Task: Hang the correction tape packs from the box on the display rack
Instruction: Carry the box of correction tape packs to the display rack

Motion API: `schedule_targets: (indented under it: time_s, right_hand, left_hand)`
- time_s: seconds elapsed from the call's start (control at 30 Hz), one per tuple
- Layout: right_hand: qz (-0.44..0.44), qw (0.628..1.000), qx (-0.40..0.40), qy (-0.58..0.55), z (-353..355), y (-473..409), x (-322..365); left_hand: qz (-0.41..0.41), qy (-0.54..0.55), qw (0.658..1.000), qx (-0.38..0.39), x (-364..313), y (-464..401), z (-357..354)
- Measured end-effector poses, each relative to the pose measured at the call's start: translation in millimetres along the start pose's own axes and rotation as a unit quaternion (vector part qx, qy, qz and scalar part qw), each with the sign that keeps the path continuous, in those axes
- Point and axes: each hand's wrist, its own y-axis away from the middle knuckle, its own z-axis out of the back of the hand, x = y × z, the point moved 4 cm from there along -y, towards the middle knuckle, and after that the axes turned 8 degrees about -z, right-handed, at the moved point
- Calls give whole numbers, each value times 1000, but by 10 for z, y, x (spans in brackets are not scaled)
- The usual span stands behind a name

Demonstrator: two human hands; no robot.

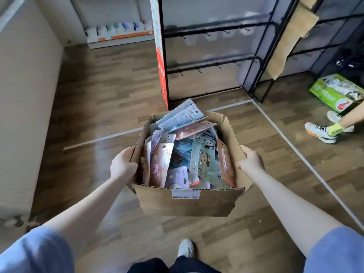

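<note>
Two hands carry the box [189,201] above the floor: the left hand [122,164] grips its left wall, the right hand [251,161] its right wall, fingers curled over the edges. Packs [204,160] fill it in a loose heap. The rack [212,64] stands just beyond, hooks bare.

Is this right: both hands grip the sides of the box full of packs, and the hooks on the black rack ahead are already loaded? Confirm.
Not quite. The head view shows the left hand and right hand gripping the box of packs, but the hooks on the black rack are bare.
</note>
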Motion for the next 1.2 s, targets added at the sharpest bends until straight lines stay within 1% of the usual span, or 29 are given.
schedule_targets:
  time_s: [0.13,0.3,0.5,0.6,0.73,0.97,1.03,1.2]
  right_hand:
    - [1,1000,-25,1,284,-588,258]
    - [-9,999,-37,-21,463,-1404,494]
    - [-33,998,-44,-26,484,-2681,817]
    - [-43,998,-38,-23,545,-3340,1054]
    - [-63,996,-50,-30,786,-4004,1399]
    - [-45,998,-43,-17,1229,-5102,1933]
    - [-33,999,-35,-7,1323,-5473,2064]
    - [7,999,30,-21,1456,-6511,2311]
  left_hand:
    - [-14,-7,1000,5,-434,-668,-278]
    - [-42,-10,999,4,-913,-1537,-668]
    - [-48,-4,998,30,-1251,-2895,-1415]
    - [-36,0,998,47,-1481,-3514,-1782]
    - [-29,-16,998,55,-1922,-4189,-2037]
    - [-45,-24,998,38,-2694,-5061,-2405]
    - [-28,-20,999,21,-2824,-5236,-2566]
    - [30,-15,999,-14,-3081,-5576,-3100]
